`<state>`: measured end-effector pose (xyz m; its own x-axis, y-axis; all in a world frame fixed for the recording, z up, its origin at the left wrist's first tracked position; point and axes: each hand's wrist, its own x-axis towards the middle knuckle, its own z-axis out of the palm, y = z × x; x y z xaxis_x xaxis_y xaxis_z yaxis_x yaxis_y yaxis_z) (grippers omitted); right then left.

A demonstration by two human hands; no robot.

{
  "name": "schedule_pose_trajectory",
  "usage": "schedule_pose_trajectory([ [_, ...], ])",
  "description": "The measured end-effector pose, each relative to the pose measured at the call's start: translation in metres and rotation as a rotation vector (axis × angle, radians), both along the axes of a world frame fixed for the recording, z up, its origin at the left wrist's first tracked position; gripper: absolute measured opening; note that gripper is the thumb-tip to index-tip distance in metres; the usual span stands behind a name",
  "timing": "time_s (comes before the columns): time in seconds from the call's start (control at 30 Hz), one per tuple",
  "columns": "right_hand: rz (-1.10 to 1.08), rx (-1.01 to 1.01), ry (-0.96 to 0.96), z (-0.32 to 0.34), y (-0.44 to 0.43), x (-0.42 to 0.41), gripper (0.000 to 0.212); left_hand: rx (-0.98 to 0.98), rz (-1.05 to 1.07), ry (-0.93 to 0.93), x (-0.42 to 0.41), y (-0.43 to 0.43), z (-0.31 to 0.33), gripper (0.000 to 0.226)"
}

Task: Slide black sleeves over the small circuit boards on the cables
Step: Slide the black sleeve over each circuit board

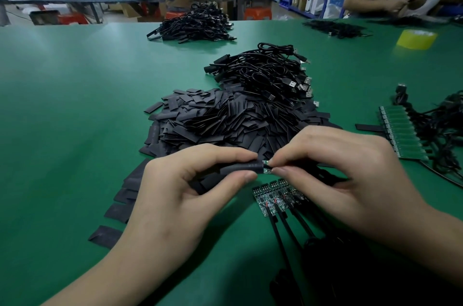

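Observation:
My left hand (180, 193) pinches a black sleeve (238, 167) between thumb and forefinger, low over the green table. A small circuit board (266, 166) sticks out of the sleeve's right end, and my right hand (345, 170) pinches that bare end. Most of the board is hidden inside the sleeve. Just below my hands lie several bare circuit boards (275, 195) on black cables (283, 230) that run toward me. A big heap of loose black sleeves (220, 120) lies right behind my hands.
A pile of black USB cables (270, 72) sits behind the sleeve heap, another cable pile (195, 25) farther back. A green board panel with cables (400, 130) lies at the right. Yellow tape roll (416, 38) at far right. People work at the table's far side and beyond.

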<state>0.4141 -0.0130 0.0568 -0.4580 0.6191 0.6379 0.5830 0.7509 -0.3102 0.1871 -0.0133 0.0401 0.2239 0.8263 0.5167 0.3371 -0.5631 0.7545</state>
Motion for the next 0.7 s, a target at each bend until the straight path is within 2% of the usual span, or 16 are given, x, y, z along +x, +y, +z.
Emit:
schedule_pose_trajectory([
  [0.27,-0.009,0.04,-0.017,-0.0021,-0.0014,-0.0001,0.006,-0.035,-0.04,-0.026,0.0003,0.0001,-0.0008,0.018],
  [0.47,-0.032,0.041,-0.007,-0.0027,-0.0035,-0.0024,0.005,0.032,-0.025,0.01,0.0007,-0.001,0.0004,0.018],
  [0.6,-0.027,0.02,0.014,0.0009,-0.0057,-0.0042,0.006,0.049,-0.024,-0.008,0.001,-0.001,0.0015,0.018],
  [0.7,-0.036,-0.076,0.033,0.003,-0.0078,0.0001,0.007,0.042,-0.048,-0.033,-0.0004,-0.0018,0.0025,0.019],
])
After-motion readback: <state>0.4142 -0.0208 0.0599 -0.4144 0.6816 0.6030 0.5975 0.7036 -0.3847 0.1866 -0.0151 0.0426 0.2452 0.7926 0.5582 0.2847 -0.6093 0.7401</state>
